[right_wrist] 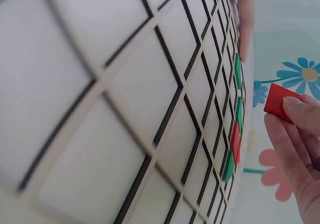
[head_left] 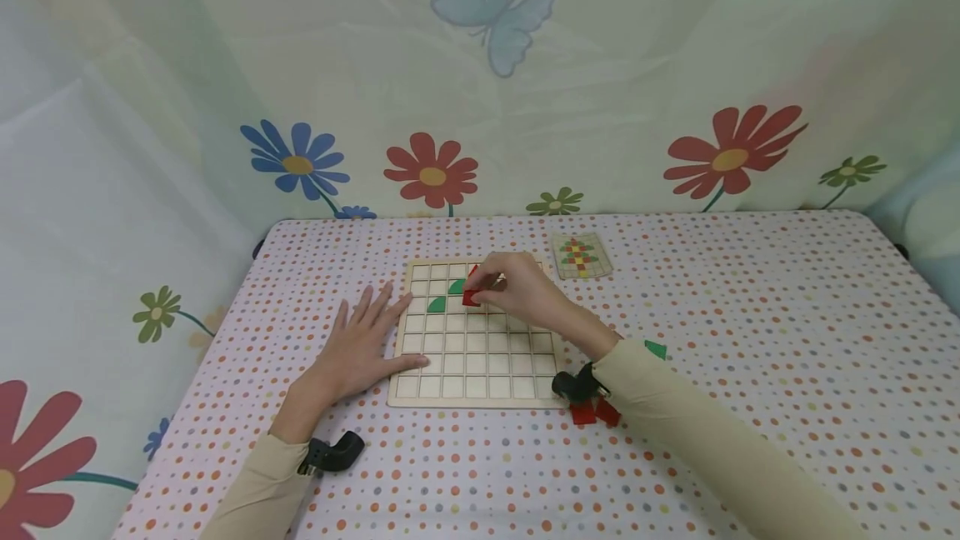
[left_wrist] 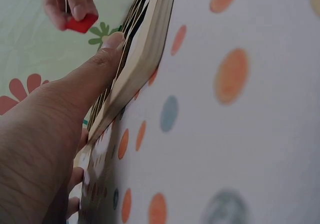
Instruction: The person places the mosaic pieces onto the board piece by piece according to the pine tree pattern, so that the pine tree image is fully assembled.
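Head view: your right hand [head_left: 525,292] pinches a red square tile [head_left: 470,298] over a pale wooden grid board [head_left: 454,363] on the dotted worktop [head_left: 757,340].
Your left hand [head_left: 362,354] is spread wide at the board's left side, near two green quarter-round tiles [head_left: 437,305] in the cells; a patterned card [head_left: 581,255] lies beyond its far right corner. Left wrist view: your thumb touches the board's rim. Right wrist view: the red tile, between thumb and fingers, is clear of the board.
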Available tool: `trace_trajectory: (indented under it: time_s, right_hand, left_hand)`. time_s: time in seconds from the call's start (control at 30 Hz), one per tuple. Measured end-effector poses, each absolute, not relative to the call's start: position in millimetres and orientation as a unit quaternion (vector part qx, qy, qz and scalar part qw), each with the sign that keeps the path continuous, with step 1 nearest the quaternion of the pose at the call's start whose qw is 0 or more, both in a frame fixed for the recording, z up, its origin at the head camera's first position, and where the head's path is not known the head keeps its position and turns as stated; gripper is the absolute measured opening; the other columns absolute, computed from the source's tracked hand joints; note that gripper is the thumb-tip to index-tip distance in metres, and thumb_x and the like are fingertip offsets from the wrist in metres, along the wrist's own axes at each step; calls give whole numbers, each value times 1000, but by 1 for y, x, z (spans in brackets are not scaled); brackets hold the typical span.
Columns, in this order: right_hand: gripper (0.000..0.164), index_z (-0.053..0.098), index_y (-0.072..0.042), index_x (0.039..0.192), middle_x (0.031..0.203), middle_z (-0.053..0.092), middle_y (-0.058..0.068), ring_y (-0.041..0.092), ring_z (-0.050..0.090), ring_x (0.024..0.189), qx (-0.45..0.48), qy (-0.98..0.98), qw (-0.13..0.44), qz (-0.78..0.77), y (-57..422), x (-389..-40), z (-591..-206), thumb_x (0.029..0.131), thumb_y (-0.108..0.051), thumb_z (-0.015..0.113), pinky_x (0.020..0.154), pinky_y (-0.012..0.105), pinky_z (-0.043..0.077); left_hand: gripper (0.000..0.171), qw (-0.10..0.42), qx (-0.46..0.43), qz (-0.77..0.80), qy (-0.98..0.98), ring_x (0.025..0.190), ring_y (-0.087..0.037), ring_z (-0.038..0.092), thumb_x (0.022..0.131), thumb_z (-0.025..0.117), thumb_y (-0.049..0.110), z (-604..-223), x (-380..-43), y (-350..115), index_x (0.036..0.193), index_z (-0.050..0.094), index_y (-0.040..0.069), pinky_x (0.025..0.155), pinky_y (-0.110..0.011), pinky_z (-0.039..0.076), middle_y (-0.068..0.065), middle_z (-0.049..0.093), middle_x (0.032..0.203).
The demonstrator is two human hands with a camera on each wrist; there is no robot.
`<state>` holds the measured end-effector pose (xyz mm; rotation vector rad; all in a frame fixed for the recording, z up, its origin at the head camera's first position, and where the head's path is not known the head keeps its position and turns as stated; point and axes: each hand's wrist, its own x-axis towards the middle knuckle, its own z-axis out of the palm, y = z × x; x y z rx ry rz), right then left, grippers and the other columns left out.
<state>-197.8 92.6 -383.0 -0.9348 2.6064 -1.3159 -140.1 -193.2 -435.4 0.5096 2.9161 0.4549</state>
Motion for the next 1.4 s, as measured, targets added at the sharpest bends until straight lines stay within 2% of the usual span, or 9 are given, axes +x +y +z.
trace_trajectory:
  time_s: [0.2,0.47,0.67,1.03,1.4]
  right_hand:
    - [15,81,3,102,101,77,12,23,71,89,-300,849,43,-433,74,-205,-391,88,8,80,77,29,60]
    - [14,82,-1,103,100,75,9,18,67,88,-287,873,57,-389,63,-207,-399,92,4,77,76,26,56]
    - [14,82,0,104,101,74,9,21,69,95,-300,877,58,-371,58,-207,-398,93,5,75,81,28,58]
    - [16,81,3,107,106,76,12,24,69,106,-283,890,100,-342,51,-210,-389,95,7,72,89,31,59]
    - [19,80,4,110,111,77,14,26,70,111,-290,905,97,-296,46,-209,-387,96,9,69,93,33,59]
  left_hand:
    - [102,72,168,155,971,160,-42,3,90,65,72,-435,-139,-193,168,26,19,124,-70,1,-14,11,175]
    - [102,65,172,156,970,160,-43,4,90,66,71,-437,-141,-194,168,26,19,123,-71,2,-14,11,175]
    - [102,66,173,153,971,160,-43,4,90,66,71,-437,-141,-195,168,26,19,123,-71,2,-15,11,175]
    - [103,71,167,152,972,160,-42,3,90,65,73,-436,-141,-194,168,25,20,124,-70,1,-14,11,175]
    - [104,72,169,150,971,160,-42,1,89,64,74,-436,-142,-194,169,24,20,124,-70,0,-14,9,175]
